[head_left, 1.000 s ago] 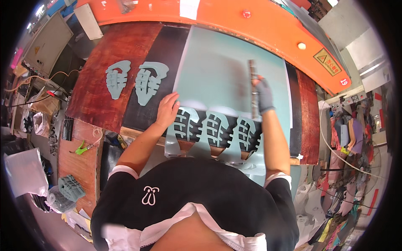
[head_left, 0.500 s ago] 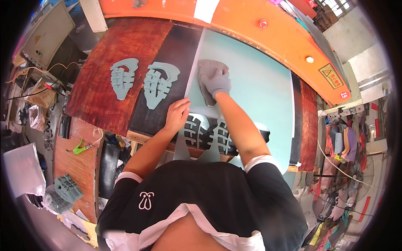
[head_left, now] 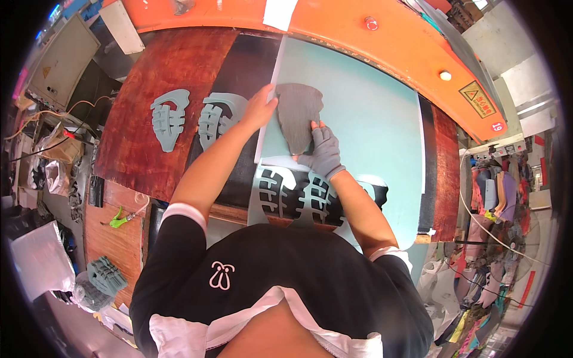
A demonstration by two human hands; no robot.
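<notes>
A dark grey, wood-grained flat block [head_left: 300, 113], broad at the far end and tapering toward me, lies on a pale green sheet [head_left: 364, 119]. My left hand [head_left: 261, 108] is bare, its fingers stretched out at the block's far left edge. A grey glove with bare fingertips covers my right hand [head_left: 325, 150]. Its fingers are spread along the block's lower right edge, the thumb by the narrow tip. Slotted cutouts [head_left: 316, 194] run along the sheet's near end. Left of it lie a pale green slotted piece [head_left: 168, 121] and a second slotted piece [head_left: 210, 122], partly behind my left forearm.
An orange machine beam [head_left: 334, 27] with a red button [head_left: 371, 23] crosses the far side. Red-brown boards [head_left: 128, 143] flank the worktop. At lower left, a stack of green pieces [head_left: 107, 275] and a bright green-handled tool [head_left: 121, 218] lie on a side table.
My right hand has come off the block's top and moved to its lower right edge. My left hand has gone up from the sheet's left edge to the block's far left side.
</notes>
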